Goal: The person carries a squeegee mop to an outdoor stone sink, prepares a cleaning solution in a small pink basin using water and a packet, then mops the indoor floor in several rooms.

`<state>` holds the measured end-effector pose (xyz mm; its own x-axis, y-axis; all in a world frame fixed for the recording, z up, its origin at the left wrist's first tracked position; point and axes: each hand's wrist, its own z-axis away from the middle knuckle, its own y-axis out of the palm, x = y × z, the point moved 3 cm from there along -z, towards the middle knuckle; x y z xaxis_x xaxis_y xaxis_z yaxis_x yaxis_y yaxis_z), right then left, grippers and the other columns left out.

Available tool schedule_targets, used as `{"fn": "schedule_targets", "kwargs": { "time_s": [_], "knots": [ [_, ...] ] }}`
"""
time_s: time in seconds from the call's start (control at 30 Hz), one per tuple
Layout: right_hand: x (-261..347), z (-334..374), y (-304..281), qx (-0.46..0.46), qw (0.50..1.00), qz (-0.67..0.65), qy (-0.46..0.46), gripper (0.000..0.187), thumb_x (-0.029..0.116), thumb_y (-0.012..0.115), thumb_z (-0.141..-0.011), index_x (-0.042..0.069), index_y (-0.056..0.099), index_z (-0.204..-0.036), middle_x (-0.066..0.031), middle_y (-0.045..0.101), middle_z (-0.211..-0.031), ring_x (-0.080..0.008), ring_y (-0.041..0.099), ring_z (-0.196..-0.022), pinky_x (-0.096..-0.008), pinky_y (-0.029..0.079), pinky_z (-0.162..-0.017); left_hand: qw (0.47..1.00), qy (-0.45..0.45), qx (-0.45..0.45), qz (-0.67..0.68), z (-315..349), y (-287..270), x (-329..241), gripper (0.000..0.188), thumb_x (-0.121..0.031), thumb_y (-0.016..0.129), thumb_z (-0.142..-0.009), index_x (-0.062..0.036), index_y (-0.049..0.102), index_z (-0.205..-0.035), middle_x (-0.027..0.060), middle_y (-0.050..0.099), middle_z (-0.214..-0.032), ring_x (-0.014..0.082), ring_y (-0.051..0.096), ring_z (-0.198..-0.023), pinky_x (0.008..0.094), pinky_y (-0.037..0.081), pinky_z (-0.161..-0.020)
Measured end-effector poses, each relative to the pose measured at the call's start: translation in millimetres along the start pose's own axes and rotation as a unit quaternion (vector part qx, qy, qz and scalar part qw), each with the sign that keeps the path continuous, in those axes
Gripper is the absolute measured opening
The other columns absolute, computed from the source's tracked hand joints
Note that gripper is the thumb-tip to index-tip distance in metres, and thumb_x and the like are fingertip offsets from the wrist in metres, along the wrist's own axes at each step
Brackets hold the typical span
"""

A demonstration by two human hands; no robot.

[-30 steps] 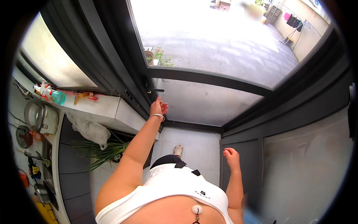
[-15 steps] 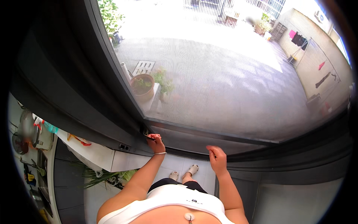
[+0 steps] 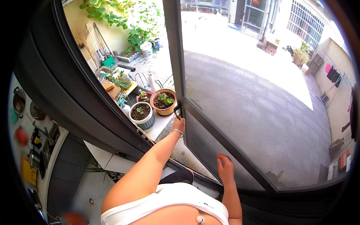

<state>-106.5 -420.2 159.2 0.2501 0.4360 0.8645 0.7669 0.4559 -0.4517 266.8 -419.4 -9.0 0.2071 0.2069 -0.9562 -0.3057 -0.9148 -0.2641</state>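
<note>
My left hand [image 3: 179,124], a bracelet at its wrist, is closed around the dark handle [image 3: 177,110] on the edge of a grey-framed screen door [image 3: 174,60]. The door stands partly open, swung outward, with a gap to the left of its edge. My right hand [image 3: 225,167] is raised beside the lower panel of the door, its fingers loosely bent and apart, holding nothing.
Past the gap, potted plants [image 3: 141,112] stand on a white ledge, with long-handled tools [image 3: 101,41] against a wall behind. A paved yard [image 3: 247,97] lies beyond the mesh. Kitchen counter and cookware [image 3: 34,159] are at the left; the raised door sill [image 3: 195,170] crosses below.
The screen door has swung outward, opening a gap at its left. My left hand has moved forward with the handle. I have stepped up to the sill.
</note>
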Motion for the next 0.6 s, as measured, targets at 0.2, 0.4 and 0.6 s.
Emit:
{"fn": "schedule_targets", "kwargs": {
  "time_s": [0.2,0.4,0.6],
  "knots": [
    [-63.7,-22.9,-14.5,0.007,0.992,0.122,0.023,0.017,0.006,0.059,-0.077,0.003,0.063,-0.093,-0.0117,0.062,-0.098,-0.0278,0.054,-0.099,-0.0372,0.041,-0.088,0.976,-0.059,0.119,-0.17,-50.7,134.7,-33.7,0.038,-0.029,0.045,-0.077,0.0058,0.055,-0.091,0.0276,0.06,-0.088,0.0405,0.059,-0.088,0.0441,0.045,-0.078],
    [-126.2,-80.4,-33.7,-0.028,0.988,0.14,0.064,0.016,0.005,0.056,-0.079,0.001,0.062,-0.094,-0.0126,0.062,-0.095,-0.0254,0.058,-0.091,-0.0345,0.045,-0.08,0.974,-0.034,0.211,-0.077,-60.6,268.8,-87.6,0.043,-0.028,0.047,-0.079,0.007,0.047,-0.104,0.0291,0.057,-0.097,0.0418,0.055,-0.094,0.0427,0.043,-0.083],
    [-173.0,-213.4,-53.5,-0.174,0.973,0.096,0.121,0.023,0.0,0.053,-0.08,0.0,0.059,-0.102,-0.0118,0.06,-0.102,-0.0238,0.058,-0.092,-0.032,0.046,-0.077,0.917,-0.006,0.399,-0.029,-51.2,394.0,-145.7,0.049,-0.03,0.045,-0.079,0.0066,0.04,-0.111,0.0244,0.06,-0.095,0.0386,0.057,-0.093,0.0436,0.042,-0.083]
  ]
}}
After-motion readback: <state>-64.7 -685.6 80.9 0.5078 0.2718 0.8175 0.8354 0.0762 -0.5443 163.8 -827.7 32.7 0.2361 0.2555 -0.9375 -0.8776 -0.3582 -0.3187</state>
